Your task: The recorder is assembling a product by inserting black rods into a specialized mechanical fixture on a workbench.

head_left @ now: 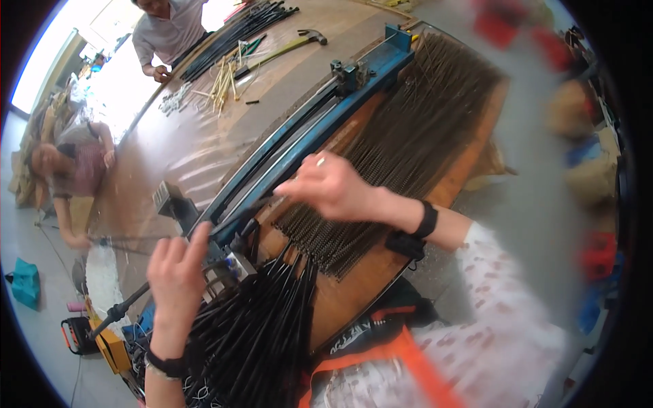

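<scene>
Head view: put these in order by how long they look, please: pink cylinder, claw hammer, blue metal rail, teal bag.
Longest to shortest as pictured:
1. Blue metal rail
2. Claw hammer
3. Teal bag
4. Pink cylinder
Distances differ, so true sizes are unsure.

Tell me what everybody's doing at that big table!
Someone is working by a long blue metal frame. Their right hand is at a dark, blurred piece, maybe pinching it; their left hand is near the frame's closer end. Dark coiled rods lie beside the frame, and black rods are bunched nearer the person. Two other people are across the table.
</scene>
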`<state>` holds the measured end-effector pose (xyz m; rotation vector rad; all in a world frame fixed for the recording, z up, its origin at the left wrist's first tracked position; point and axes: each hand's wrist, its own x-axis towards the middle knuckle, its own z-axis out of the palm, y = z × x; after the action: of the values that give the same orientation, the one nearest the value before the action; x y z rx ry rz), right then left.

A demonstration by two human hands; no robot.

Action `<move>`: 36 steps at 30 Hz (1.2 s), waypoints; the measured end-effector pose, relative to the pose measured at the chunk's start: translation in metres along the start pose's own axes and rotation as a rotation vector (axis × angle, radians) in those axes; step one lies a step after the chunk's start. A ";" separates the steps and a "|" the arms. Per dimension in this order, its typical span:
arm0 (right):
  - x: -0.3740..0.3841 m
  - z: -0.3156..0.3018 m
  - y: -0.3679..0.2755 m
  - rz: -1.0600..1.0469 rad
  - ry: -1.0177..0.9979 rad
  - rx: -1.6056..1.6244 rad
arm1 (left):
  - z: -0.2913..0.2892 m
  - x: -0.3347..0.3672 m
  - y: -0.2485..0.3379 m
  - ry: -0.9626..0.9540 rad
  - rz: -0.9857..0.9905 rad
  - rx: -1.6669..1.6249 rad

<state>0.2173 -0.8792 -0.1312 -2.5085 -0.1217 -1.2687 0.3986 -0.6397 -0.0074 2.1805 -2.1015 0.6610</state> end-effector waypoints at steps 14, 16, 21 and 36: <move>0.019 0.029 0.011 0.035 0.005 -0.020 | -0.037 -0.090 -0.055 0.141 -0.302 -0.005; 0.006 0.040 0.030 0.103 -0.022 0.006 | -0.053 -0.105 -0.073 0.261 -0.497 0.006; 0.083 0.097 -0.015 0.420 -0.345 0.453 | -0.082 -0.124 -0.093 0.203 -0.476 0.139; 0.157 0.213 -0.057 -0.248 -0.646 0.095 | -0.067 -0.234 -0.097 0.101 -0.751 0.018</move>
<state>0.4623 -0.7672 -0.1092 -2.7784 -0.6390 -0.4582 0.4763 -0.3891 0.0019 2.5979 -1.0753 0.6728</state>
